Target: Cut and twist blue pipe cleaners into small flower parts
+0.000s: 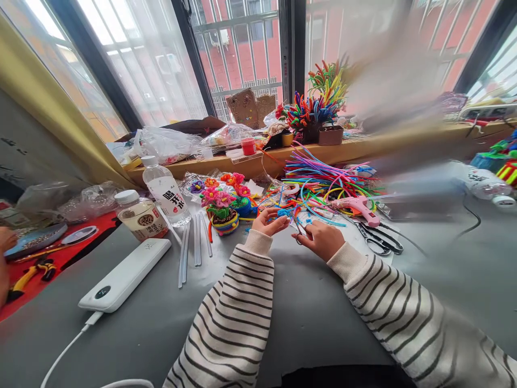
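My left hand (264,222) pinches a small blue fuzzy pipe-cleaner piece (283,213) between thumb and fingers. Close beside it, my right hand (326,241) grips a small pair of scissors (299,235), fingers at the handles and blades pointing toward the blue piece. Whether the blades touch the piece is too small to tell. Behind the hands lies a loose heap of colourful pipe cleaners (311,170). Left of my left hand stands a little striped pot (224,224) with pink pipe-cleaner flowers (218,197).
A pink glue gun (357,207) and black-handled scissors (378,240) lie right. Clear glue sticks (197,242), a white power bank (126,275) and two bottles (165,194) are left. A person's hand (6,240) shows at the left edge, near pliers (34,276). The right side is blurred.
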Motion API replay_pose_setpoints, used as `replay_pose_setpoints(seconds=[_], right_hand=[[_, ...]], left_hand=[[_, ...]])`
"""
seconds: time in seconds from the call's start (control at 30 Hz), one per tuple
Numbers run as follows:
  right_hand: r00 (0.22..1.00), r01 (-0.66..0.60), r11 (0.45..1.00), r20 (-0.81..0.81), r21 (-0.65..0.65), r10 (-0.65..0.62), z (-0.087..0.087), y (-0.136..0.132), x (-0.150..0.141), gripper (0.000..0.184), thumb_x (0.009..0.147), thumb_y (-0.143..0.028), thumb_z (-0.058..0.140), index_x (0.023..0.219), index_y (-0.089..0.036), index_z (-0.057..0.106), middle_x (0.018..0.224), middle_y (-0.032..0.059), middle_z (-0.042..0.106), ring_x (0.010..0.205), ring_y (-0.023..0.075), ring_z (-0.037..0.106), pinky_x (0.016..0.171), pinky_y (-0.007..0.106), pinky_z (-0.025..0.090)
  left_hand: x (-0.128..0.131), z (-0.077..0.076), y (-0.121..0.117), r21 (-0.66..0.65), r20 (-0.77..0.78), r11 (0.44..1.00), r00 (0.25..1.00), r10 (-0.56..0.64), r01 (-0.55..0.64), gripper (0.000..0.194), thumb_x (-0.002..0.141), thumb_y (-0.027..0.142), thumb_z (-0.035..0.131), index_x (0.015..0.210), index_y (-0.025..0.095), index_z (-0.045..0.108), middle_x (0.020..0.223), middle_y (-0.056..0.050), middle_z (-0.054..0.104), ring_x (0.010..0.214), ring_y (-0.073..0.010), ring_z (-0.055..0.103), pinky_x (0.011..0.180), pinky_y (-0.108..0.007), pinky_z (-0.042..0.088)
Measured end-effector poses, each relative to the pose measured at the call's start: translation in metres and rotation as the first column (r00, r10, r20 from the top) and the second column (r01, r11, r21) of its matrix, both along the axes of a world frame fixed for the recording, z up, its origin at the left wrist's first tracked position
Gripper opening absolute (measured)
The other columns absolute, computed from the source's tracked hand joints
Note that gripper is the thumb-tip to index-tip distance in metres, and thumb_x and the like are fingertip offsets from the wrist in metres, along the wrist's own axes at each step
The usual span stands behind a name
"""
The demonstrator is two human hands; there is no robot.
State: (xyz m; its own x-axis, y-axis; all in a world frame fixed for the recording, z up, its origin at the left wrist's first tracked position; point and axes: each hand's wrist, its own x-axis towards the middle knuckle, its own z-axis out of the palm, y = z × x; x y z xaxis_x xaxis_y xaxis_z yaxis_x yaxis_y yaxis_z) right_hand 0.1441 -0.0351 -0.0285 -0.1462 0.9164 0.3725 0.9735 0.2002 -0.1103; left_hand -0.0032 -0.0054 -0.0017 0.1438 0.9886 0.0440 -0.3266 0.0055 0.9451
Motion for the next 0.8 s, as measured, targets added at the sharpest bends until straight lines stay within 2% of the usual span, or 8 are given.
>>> replay_pose_setpoints(seconds=[0.2, 0.5, 0.67, 0.8], right_hand=[[1.0, -0.007, 0.999, 0.03, -0.034, 0.008, 0.0015, -0.0003, 0.0011, 0.056, 0.073, -0.058, 0.02, 0.07, -0.02, 0.06, 0.068, 0.0039, 0.057, 0.058, 0.0128, 0.051, 0.045, 0.024, 0.023], [0.997, 0.03, 0.998, 0.07, -0.062, -0.026, -0.0002, -0.0011, 0.0001, 0.048, 0.077, -0.051, 0.022, 0.075, -0.022, 0.06, 0.072, 0.0042, 0.059, 0.059, 0.0135, 0.052, 0.044, 0.023, 0.022], [0.999, 0.019, 0.998, 0.052, -0.068, -0.016, 0.0014, -0.0026, -0.0005, 0.046, 0.079, -0.047, 0.022, 0.076, -0.021, 0.06, 0.074, 0.0048, 0.058, 0.061, 0.0139, 0.053, 0.045, 0.022, 0.024], [1.0, 0.018, 0.999, -0.011, -0.033, -0.018, 0.0008, -0.0035, -0.0004, 0.049, 0.075, -0.053, 0.023, 0.07, -0.02, 0.058, 0.07, 0.004, 0.057, 0.06, 0.0141, 0.052, 0.046, 0.023, 0.024]], left_hand=[[-0.0003, -0.0002, -0.0007, 0.016, -0.006, 1.0, 1.0, 0.001, -0.001, 0.037, 0.044, 0.02, 0.069, 0.074, 0.013, 0.05, 0.064, 0.003, 0.055, 0.059, -0.0122, 0.058, 0.07, -0.033, 0.047], [-0.0003, -0.0005, 0.0004, -0.009, -0.016, 1.0, 1.0, 0.021, -0.022, 0.037, 0.042, 0.021, 0.069, 0.073, 0.013, 0.05, 0.063, 0.003, 0.052, 0.057, -0.0115, 0.058, 0.069, -0.033, 0.047], [-0.0021, -0.002, 0.0008, 0.053, -0.05, 0.999, 0.999, 0.011, -0.008, 0.034, 0.048, 0.022, 0.066, 0.078, 0.015, 0.052, 0.069, 0.002, 0.051, 0.059, -0.0111, 0.058, 0.067, -0.031, 0.047], [-0.0031, -0.0048, 0.0023, 0.092, -0.063, 0.996, 0.998, 0.01, -0.004, 0.032, 0.049, 0.02, 0.066, 0.078, 0.015, 0.054, 0.074, 0.001, 0.05, 0.066, -0.011, 0.056, 0.07, -0.031, 0.046]])
